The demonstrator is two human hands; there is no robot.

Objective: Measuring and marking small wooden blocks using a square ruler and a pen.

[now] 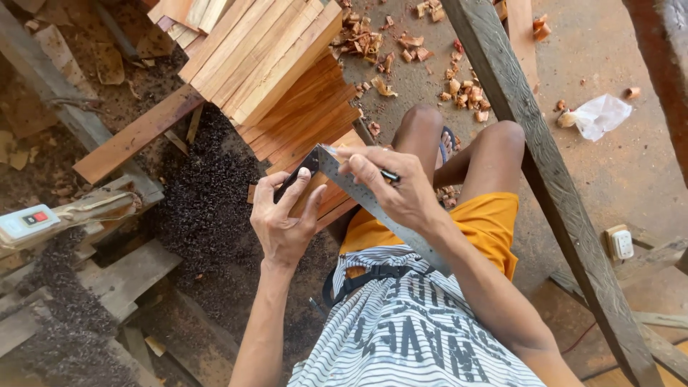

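Left hand [285, 218] lies spread and pressing on a reddish-brown wooden slat [331, 197], thumb and fingers also steadying the dark stock of a try square, seemingly to keep both from shifting. Right hand [390, 188] pinches a short dark pencil [389, 175] against the grey metal blade of the try square [373, 208], which runs slantwise across the slat toward the person's striped shirt; the blade seems to serve as a guide for the pencil tip. The slat rests on the person's lap, above the orange shorts [487, 222], with its far end near a stack of pale and reddish wooden slats [276, 68]. Wood chips [401, 43] and dark shavings [208, 201] cover the floor. A white switch box with coloured buttons [27, 221] sits at the left. The pencil tip and any drawn line are hidden under the fingers, and the slat's near end is covered by the hands.
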